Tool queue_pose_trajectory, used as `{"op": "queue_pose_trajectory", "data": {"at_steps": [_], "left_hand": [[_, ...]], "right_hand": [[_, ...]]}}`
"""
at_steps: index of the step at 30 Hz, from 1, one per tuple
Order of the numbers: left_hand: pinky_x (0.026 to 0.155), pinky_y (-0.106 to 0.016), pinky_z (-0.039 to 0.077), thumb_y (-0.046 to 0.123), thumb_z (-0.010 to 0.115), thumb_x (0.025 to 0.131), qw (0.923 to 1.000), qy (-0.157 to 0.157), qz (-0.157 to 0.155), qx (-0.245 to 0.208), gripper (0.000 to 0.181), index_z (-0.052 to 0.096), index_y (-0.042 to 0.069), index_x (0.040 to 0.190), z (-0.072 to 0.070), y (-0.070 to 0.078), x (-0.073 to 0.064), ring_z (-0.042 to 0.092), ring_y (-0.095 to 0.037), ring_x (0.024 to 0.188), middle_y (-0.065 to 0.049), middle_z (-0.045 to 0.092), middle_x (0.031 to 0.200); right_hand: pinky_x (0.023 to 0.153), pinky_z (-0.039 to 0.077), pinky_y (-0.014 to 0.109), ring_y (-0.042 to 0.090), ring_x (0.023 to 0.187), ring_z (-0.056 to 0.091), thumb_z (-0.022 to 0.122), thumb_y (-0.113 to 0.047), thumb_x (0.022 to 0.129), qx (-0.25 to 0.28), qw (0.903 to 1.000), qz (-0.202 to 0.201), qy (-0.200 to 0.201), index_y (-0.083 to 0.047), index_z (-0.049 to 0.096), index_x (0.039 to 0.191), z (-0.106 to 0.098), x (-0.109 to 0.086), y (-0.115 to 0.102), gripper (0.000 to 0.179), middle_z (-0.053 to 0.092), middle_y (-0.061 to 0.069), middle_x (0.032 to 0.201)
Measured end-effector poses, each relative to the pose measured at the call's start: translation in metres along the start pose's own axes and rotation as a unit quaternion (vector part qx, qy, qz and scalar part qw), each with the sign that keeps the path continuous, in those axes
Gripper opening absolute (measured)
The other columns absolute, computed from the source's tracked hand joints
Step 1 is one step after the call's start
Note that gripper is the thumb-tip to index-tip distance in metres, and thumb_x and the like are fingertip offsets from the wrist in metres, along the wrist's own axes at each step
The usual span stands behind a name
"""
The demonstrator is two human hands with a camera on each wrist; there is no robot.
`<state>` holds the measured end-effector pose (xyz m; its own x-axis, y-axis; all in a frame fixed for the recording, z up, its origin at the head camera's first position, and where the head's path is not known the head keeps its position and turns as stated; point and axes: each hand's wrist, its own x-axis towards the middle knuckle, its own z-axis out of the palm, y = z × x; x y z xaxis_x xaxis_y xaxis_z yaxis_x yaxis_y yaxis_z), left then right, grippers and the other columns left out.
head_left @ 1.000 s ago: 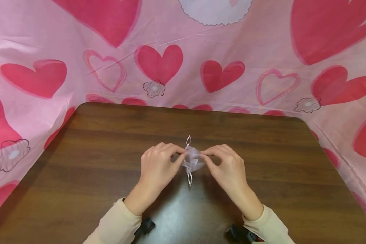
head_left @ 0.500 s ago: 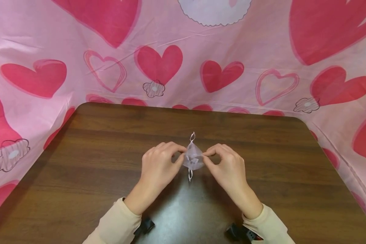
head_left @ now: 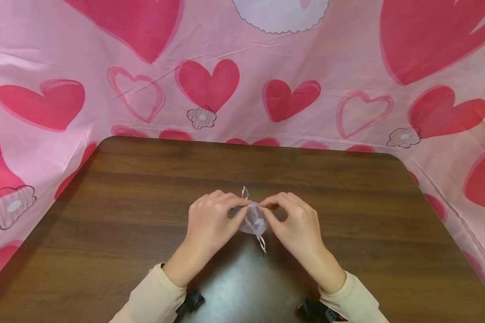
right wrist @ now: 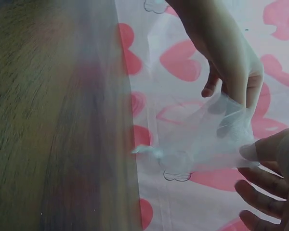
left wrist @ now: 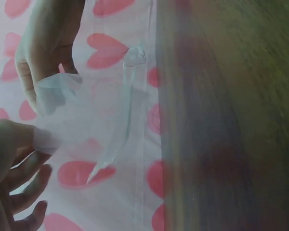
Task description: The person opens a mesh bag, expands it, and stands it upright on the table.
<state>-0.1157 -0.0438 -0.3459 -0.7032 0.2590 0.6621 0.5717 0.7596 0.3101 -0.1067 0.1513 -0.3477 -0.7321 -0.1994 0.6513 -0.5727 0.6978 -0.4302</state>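
Observation:
A small sheer whitish drawstring pouch is held up over the middle of the table. My left hand pinches one side of its rim between thumb and index finger. Opposite it, my right hand pinches the other side the same way, fingertips close to the left ones. White ribbon loops stick out at the near and far sides. In the left wrist view the thin pouch stretches between both hands, its ribbon hanging along one edge. The right wrist view shows the see-through mesh with the fingertips visible through it.
The dark wooden table has rounded far corners. A pink cloth with red hearts hangs behind and along both sides. Black devices sit at both wrists, under light sleeves.
Both hands' fingertips have drawn closer together, the right hand shifting slightly left. The pouch has narrowed at the rim and turned, its far loop now lower and left, its near loop further right.

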Motion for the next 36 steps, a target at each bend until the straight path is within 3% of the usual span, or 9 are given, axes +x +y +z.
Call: {"op": "queue_pose_trajectory", "data": {"at_steps": [4,7,16,25,36], "left_hand": [[0.052,-0.028,0.043,0.017,0.086,0.074,0.999,0.042,-0.013,-0.002,0.013,0.081,0.025,0.083,-0.003,-0.0003,0.002,0.056,-0.008,0.06,0.013,0.067,0.069],[0.05,-0.028,0.042,0.014,0.086,0.072,0.9982,0.057,-0.019,0.0,0.015,0.079,0.024,0.08,-0.0038,-0.0012,0.004,0.055,-0.007,0.058,0.013,0.067,0.069],[0.052,-0.028,0.043,0.011,0.083,0.075,0.9991,0.038,-0.021,0.006,0.017,0.078,0.025,0.084,-0.0005,-0.0029,0.0045,0.058,-0.01,0.062,0.012,0.071,0.08],[0.053,-0.03,0.044,0.01,0.082,0.075,0.9985,0.038,-0.017,0.034,0.018,0.077,0.025,0.085,0.0035,-0.0045,0.0012,0.06,-0.013,0.065,0.011,0.07,0.08],[0.055,-0.029,0.046,0.03,0.085,0.076,0.9987,0.029,0.027,0.034,0.02,0.077,0.023,0.093,0.0056,-0.0012,-0.0003,0.059,-0.011,0.066,0.011,0.066,0.076]], "right_hand": [[0.059,0.049,0.031,0.008,0.073,0.062,0.086,-0.008,0.075,-0.011,0.9998,0.009,-0.015,-0.017,0.076,0.088,-0.001,0.0011,-0.0019,0.019,0.066,-0.01,0.076],[0.059,0.05,0.032,0.009,0.075,0.064,0.085,-0.009,0.075,-0.022,0.9992,0.021,-0.025,-0.018,0.077,0.088,-0.0022,0.0024,-0.0022,0.017,0.069,-0.009,0.078],[0.057,0.05,0.033,0.013,0.073,0.066,0.088,-0.009,0.072,-0.027,0.9993,0.026,-0.008,-0.016,0.078,0.084,-0.0041,0.0022,-0.0008,0.017,0.071,-0.006,0.077],[0.057,0.05,0.032,0.015,0.072,0.066,0.088,-0.008,0.072,-0.034,0.9993,0.017,0.003,-0.015,0.078,0.084,-0.0014,-0.0009,0.0026,0.018,0.071,-0.005,0.077],[0.061,0.052,0.032,0.013,0.072,0.065,0.087,-0.009,0.074,-0.03,0.9994,0.017,-0.002,-0.016,0.076,0.084,-0.0012,0.0007,0.0029,0.016,0.068,-0.006,0.076]]}}
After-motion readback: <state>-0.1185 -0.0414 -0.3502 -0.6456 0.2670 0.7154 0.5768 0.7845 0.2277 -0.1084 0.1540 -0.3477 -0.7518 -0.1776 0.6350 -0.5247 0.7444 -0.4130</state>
